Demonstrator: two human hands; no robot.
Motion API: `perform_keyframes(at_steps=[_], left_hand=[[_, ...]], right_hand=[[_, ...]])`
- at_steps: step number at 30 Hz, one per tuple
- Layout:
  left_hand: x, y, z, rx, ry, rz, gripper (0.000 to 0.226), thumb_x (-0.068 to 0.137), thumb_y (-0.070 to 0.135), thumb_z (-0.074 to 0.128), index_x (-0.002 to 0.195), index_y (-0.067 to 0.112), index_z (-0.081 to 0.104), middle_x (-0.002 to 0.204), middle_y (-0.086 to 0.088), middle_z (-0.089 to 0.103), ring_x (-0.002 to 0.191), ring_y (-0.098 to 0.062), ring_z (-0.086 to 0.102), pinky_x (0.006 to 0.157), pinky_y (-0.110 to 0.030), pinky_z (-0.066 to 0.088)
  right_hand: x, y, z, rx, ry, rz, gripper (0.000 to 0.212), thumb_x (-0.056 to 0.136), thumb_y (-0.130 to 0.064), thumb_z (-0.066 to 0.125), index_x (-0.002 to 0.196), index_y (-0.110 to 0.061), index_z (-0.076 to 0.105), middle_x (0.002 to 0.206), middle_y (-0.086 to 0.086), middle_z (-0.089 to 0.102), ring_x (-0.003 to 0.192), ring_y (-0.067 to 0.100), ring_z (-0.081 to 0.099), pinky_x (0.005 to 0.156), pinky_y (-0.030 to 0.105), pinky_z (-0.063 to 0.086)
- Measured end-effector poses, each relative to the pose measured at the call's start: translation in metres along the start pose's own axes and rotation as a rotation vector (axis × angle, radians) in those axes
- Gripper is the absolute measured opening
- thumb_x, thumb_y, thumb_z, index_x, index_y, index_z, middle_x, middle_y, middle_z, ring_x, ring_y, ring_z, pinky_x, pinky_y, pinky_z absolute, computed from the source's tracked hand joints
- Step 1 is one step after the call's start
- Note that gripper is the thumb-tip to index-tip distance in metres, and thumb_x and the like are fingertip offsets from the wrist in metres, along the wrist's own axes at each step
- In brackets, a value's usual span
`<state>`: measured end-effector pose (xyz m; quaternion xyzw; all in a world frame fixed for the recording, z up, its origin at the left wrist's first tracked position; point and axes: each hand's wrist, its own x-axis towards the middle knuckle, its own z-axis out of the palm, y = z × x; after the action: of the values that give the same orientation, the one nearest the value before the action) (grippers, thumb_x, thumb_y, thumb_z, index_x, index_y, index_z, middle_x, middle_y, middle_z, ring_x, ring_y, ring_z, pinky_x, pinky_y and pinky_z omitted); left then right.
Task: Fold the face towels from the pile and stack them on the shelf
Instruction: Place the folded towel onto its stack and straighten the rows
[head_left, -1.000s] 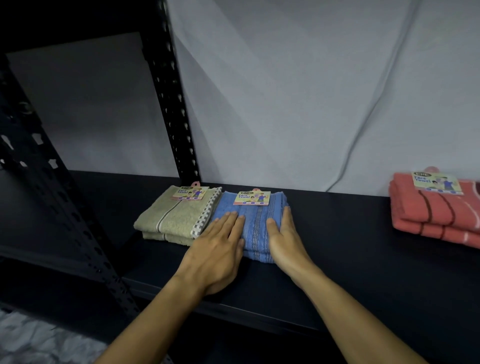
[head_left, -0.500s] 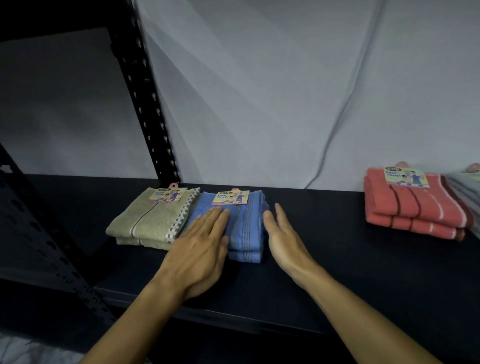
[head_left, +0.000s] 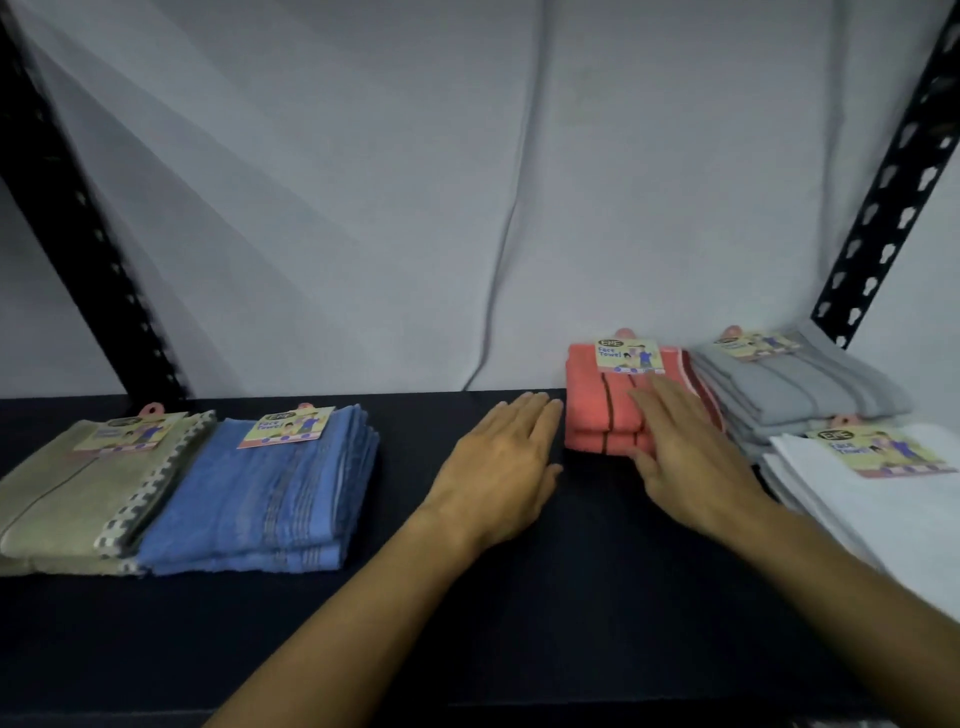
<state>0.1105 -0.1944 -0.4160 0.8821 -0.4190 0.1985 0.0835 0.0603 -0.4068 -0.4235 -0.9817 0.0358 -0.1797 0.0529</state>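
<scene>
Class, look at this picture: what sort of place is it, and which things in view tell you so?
Probably a shop or stockroom shelf: a dark shelf on perforated metal uprights, bearing folded face towels with retail tags, such as the blue towel and coral towel.

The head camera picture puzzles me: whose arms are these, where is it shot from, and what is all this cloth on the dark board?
No machine here: a person wears a camera on the head, so you look down their own arms. The left hand is flat and open over the bare black shelf. The right hand reaches, fingers straight, over the coral towel stack; neither grips anything. Folded face towels with paper tags lie along the shelf: an olive stack, a blue stack, then coral, grey and white.
</scene>
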Motion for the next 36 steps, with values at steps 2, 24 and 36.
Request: perform_keyframes(at_steps=[2, 24, 36], left_hand=[[0.023, 0.009, 0.01, 0.015, -0.033, 0.05, 0.063, 0.094, 0.021, 0.06, 0.149, 0.006, 0.033, 0.152, -0.012, 0.038, 0.144, -0.026, 0.032, 0.12, -0.034, 0.017], [0.049, 0.032, 0.022, 0.061, -0.328, 0.051, 0.056, 0.099, 0.002, 0.041, 0.152, 0.004, 0.022, 0.154, -0.014, 0.031, 0.143, -0.028, 0.028, 0.107, -0.043, 0.041], [-0.043, 0.027, -0.007, 0.005, -0.261, -0.059, 0.069, 0.102, 0.007, 0.041, 0.158, 0.017, 0.001, 0.166, -0.004, 0.005, 0.152, -0.016, 0.003, 0.119, -0.028, 0.018]], right_hand=[[0.005, 0.019, -0.002, -0.143, -0.071, -0.025, 0.084, 0.078, -0.021, 0.077, 0.145, 0.001, 0.032, 0.15, 0.021, 0.032, 0.141, 0.035, 0.027, 0.115, 0.039, 0.02], [-0.002, 0.031, 0.011, -0.098, -0.068, -0.132, 0.066, 0.09, -0.015, 0.057, 0.15, -0.015, 0.028, 0.152, 0.0, 0.035, 0.14, 0.019, 0.029, 0.112, 0.034, 0.034], [-0.06, -0.029, 0.015, 0.046, 0.098, -0.189, 0.077, 0.056, -0.024, 0.091, 0.127, -0.02, 0.061, 0.125, -0.006, 0.064, 0.115, 0.013, 0.061, 0.087, 0.02, 0.047]])
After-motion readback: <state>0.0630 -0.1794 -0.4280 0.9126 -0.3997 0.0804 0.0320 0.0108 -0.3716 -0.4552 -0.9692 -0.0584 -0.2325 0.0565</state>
